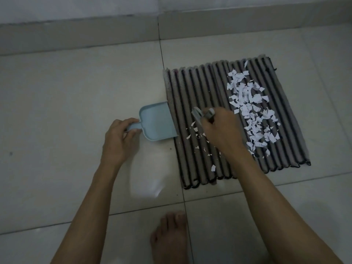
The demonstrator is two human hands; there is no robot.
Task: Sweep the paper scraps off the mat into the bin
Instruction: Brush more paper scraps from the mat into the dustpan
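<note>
Just left of the right hand [219, 128] gripping a small brush [198, 113], pale blue dustpan [157, 122] at mat [190, 96] edge, handle held by left hand [119, 138], paper scraps [251, 111] heaped right of the brush

no legible text, labels or nos. anywhere

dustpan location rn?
Head view, left of centre: the light blue dustpan sits on the tiled floor, its open lip against the left edge of the striped mat. The left hand grips its handle.
</note>
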